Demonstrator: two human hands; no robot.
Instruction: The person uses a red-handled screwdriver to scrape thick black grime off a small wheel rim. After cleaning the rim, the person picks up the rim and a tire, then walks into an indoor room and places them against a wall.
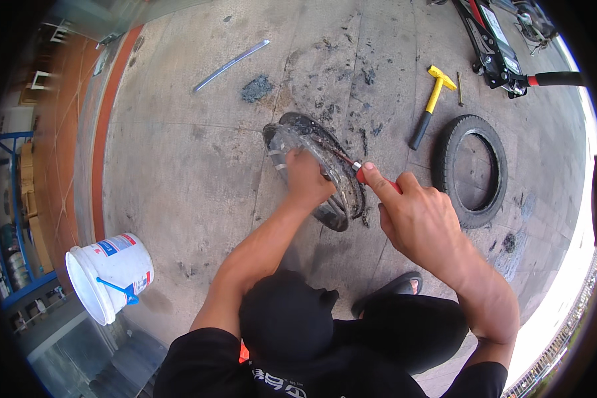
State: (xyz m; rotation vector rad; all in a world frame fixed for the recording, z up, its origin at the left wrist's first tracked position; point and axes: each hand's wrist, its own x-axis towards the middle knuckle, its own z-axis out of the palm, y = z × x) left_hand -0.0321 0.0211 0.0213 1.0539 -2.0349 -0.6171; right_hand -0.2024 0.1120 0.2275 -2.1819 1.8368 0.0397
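A grimy wheel rim [339, 196] with a dark, crusted channel stands tilted on the paving in front of me. My left hand [306, 174] grips it from the near left side; the fingertips are partly hidden behind blur and the rim. In my right hand [418, 214] is a red-handled screwdriver [362, 171], the thumb lying along its handle. Its shaft points up and left into the channel, against the dark crust. Scraped black debris [331, 110] is scattered on the ground just beyond the rim.
A small tyre [443, 171] and a yellow hammer [433, 102] lie to the right, beside a thin metal rod [460, 89]. Farther off is a floor jack [500, 54]. A metal tyre lever [231, 65] and a dark clump [256, 89] lie ahead; a white bucket [122, 263] is at left.
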